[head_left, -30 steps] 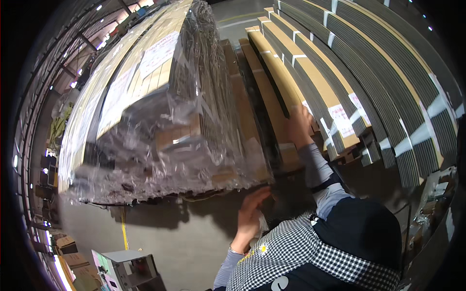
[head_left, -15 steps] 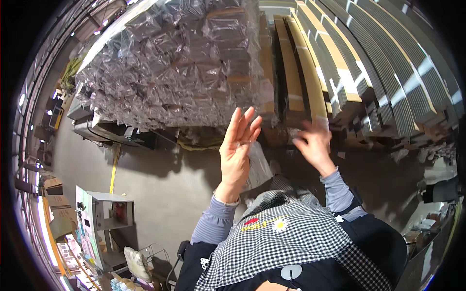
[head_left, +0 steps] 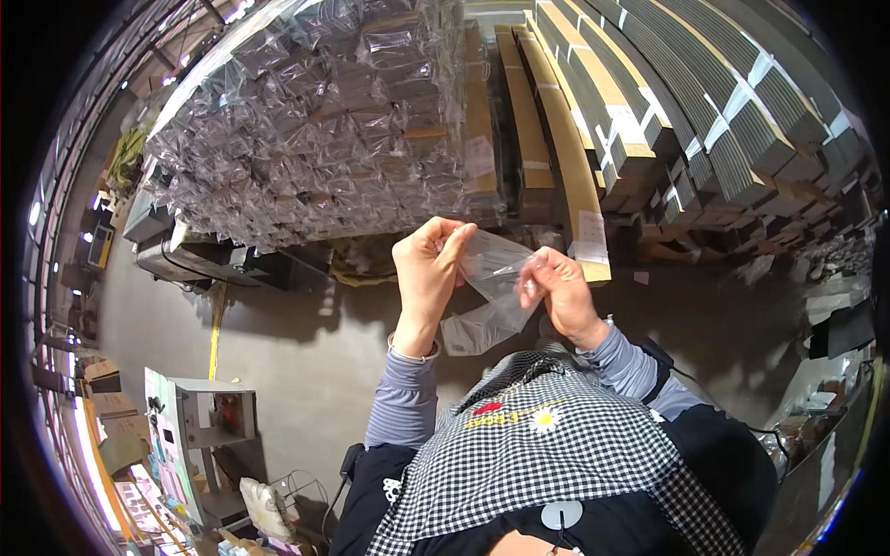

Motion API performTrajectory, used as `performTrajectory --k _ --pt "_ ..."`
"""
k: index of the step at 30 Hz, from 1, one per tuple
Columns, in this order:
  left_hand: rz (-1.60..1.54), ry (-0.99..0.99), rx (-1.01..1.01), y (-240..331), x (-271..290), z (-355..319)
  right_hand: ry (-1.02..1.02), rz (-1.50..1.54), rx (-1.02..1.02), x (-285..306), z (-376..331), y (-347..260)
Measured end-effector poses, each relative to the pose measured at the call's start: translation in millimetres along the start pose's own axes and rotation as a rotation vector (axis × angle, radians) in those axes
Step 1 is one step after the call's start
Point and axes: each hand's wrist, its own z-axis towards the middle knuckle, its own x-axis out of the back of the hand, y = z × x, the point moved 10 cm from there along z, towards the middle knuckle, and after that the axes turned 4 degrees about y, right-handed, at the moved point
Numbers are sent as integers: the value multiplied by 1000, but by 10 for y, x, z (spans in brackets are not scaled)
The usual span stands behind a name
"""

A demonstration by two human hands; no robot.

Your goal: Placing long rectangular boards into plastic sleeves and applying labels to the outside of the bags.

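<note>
A clear plastic bag (head_left: 493,261) is stretched between my two hands, its lower part hanging toward the apron. My left hand (head_left: 428,267) pinches one upper corner between thumb and fingers. On the other side, my right hand (head_left: 560,289) grips the bag's edge with curled fingers. Ahead of the hands rises a stack of dark, long pieces wrapped in clear plastic (head_left: 315,120). Right of it stand long brown cardboard cartons (head_left: 562,139), one end reaching close beyond my right hand.
Bundles of dark flat strips with white bands (head_left: 714,102) fill the far right. A grey open-fronted cabinet (head_left: 215,387) stands at lower left beside a padded cushion (head_left: 260,505). A yellow line (head_left: 218,329) crosses the grey floor. Loose plastic lies at right.
My left hand was upright with fingers extended and now pinches the bag. My right hand, blurred before, has come lower and left and holds the bag too, which is now spread between them.
</note>
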Motion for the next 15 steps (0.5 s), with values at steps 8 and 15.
performTrajectory --k 8,15 --pt "-244 -159 146 -218 -548 6 66 -862 562 -223 -139 -686" --pt "-236 -343 162 -327 -955 -41 210 -620 504 326 28 -912"
